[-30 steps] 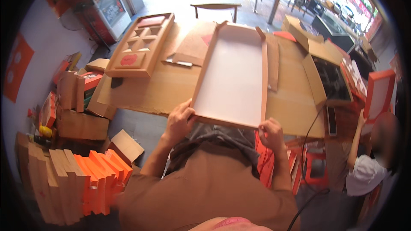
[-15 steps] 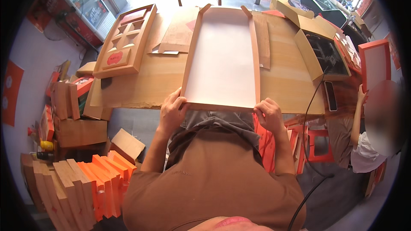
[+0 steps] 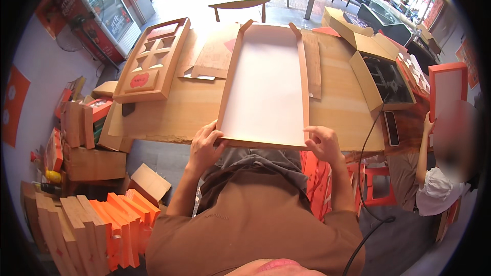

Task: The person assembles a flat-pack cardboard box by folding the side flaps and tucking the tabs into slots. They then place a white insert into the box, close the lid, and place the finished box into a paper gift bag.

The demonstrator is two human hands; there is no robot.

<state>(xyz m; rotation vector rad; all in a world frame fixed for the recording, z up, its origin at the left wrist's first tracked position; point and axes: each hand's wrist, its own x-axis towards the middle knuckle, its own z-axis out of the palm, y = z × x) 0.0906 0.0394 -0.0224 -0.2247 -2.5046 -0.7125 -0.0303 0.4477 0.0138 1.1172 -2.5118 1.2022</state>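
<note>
A long shallow cardboard box tray [image 3: 266,87], white inside with tan raised side walls, lies lengthwise on the wooden table [image 3: 342,97] in front of me. My left hand [image 3: 204,145] grips its near left corner, thumb over the front wall. My right hand [image 3: 322,143] grips the near right corner in the same way. The tray's near end hangs at the table's front edge, over my lap.
A tan divided insert frame [image 3: 153,61] lies at the table's left, flat cardboard sheets [image 3: 215,53] behind it. An open box [image 3: 383,76] sits at right. A seated person [image 3: 440,174] holds an orange lid [image 3: 447,89]. Stacks of folded orange and tan boxes [image 3: 92,230] stand on the floor at left.
The tray has settled flat and straight on the table from a slightly tilted, lifted hold. Both hands stay on its near corners and have shifted a little outward.
</note>
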